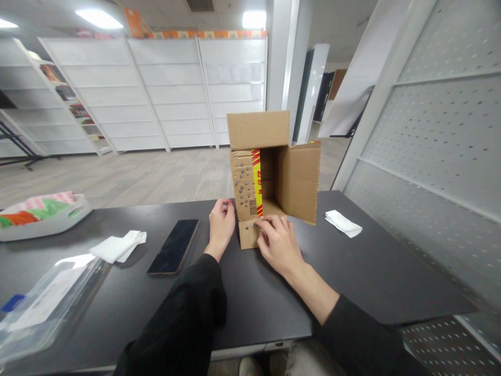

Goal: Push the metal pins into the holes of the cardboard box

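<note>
A brown cardboard box point(269, 172) stands on the table with its opening toward me and its flaps folded out. Small round grey pieces point(242, 171) dot its left front flap, beside a yellow and red tape strip point(257, 177). A few more sit on the lower flap point(248, 237). My right hand point(279, 243) reaches in from the right, its closed fingertips on the lower flap's upper part; whatever they pinch is hidden. Just left of the box, my left hand point(222, 227) is raised with fingers curled together; what is in them cannot be made out.
A black phone point(174, 246) lies left of my left hand on the dark table point(352, 277). Farther left are folded tissue point(119, 246), a clear plastic case point(50, 303) and a white basket point(78, 211) with colourful cloth. Another tissue point(343, 223) lies right of the box.
</note>
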`<state>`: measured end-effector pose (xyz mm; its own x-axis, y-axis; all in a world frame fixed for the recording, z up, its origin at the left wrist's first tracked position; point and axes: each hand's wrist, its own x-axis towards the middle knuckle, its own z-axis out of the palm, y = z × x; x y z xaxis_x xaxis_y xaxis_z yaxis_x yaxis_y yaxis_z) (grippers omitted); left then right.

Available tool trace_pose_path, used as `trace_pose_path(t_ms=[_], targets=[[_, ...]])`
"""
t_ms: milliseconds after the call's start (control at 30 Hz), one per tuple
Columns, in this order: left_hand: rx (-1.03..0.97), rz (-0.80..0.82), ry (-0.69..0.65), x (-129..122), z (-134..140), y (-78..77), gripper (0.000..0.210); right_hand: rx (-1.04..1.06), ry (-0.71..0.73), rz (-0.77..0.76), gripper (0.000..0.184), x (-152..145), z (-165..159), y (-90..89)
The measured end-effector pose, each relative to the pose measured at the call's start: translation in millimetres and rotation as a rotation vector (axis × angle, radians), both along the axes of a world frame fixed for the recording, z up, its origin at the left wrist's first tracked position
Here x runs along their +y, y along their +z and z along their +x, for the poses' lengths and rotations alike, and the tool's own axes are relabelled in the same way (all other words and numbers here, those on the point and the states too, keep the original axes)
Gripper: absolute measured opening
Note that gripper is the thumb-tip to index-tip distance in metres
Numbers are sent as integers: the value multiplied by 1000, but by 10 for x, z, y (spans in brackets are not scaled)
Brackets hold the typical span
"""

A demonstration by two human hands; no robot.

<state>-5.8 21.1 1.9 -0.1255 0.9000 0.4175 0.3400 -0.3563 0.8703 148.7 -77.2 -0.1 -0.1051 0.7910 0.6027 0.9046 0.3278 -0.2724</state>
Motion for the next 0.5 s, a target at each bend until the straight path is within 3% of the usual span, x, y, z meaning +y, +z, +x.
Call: trace_pose_path(t_ms=[500], targets=[[10,14,-3,20,7,-27,20,-109,13,-15,22,3,-88,-1]])
